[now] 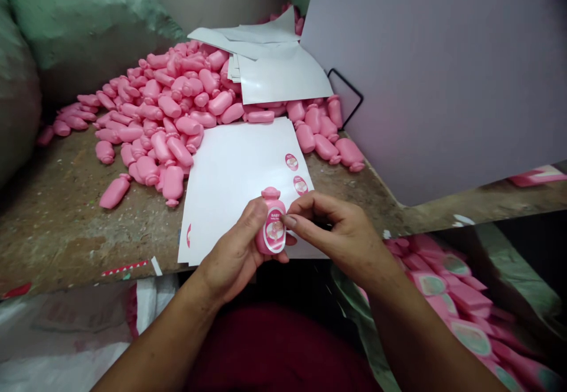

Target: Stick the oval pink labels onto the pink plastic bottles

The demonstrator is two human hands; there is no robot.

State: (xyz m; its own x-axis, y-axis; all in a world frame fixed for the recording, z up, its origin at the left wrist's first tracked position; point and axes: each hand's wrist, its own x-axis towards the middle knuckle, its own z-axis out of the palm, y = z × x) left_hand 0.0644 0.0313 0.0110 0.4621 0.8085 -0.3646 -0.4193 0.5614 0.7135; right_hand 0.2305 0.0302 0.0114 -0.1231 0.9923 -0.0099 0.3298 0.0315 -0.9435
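A small pink plastic bottle (271, 193) is upright in my left hand (237, 253), whose thumb and fingers close round its left side. On its front lies an oval pink-and-white sticker (274, 234) with the word "BABY". My right hand (341, 226) is closed in a pinch, thumb and forefinger at the sticker's upper right edge. Below both hands is a white sticker sheet (234, 167). A few oval stickers (300, 186) remain on its right side, and part of one shows at its lower left edge.
A heap of pink bottles (177, 97) covers the back of the worn table (66, 215). White sheets (283, 73) lie on the heap. A large grey panel (443, 85) stands at the right. Pink boxes (460, 297) are piled below at the right; green sacks (88, 20) stand behind.
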